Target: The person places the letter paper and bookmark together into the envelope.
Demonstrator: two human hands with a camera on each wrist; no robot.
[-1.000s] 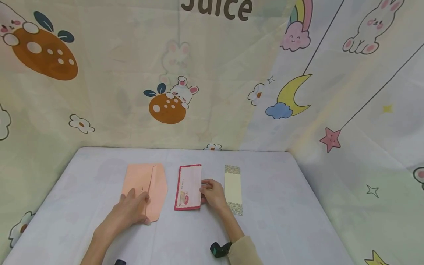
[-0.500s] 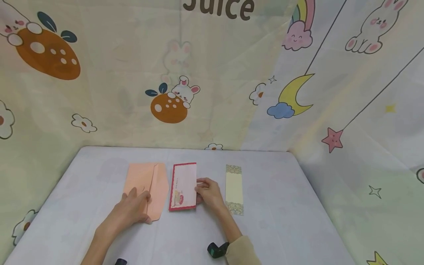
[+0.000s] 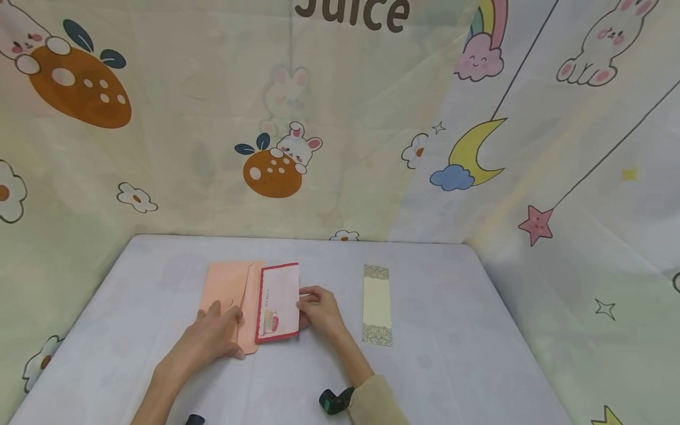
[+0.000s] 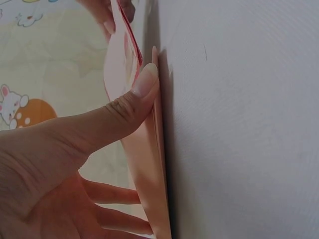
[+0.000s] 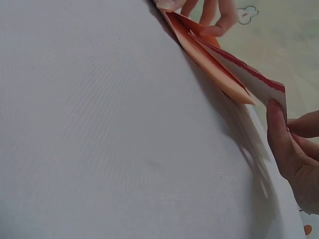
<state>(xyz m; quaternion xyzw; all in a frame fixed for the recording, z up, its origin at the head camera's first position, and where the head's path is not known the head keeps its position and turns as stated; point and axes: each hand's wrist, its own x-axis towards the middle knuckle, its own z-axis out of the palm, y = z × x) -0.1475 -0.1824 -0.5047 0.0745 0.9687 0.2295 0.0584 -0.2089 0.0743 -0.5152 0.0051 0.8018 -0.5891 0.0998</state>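
A peach envelope [image 3: 225, 280] lies on the table with its flap toward the right. My left hand [image 3: 215, 333] holds it, thumb at the near edge and fingers spread over the body by the mouth. In the right wrist view, the envelope's upper layer [image 5: 199, 25] stands raised from the lower one. My right hand [image 3: 321, 310] pinches the right edge of a white greeting card [image 3: 281, 295] with a red border and a small printed picture. The card tilts over the flap, its left edge close to the mouth; in the right wrist view, that end overlaps the gap between the layers.
To the right lies a cream paper strip [image 3: 376, 304] with patterned ends. A black device [image 3: 336, 401] sits at my right wrist, and another dark piece [image 3: 195, 419] shows by the left forearm. Printed cloth [image 3: 345, 177] hangs behind the white table [image 3: 441, 330].
My right hand has carried the card leftward from the bare table until it overlaps the envelope's flap. The left hand stays in place on the envelope.
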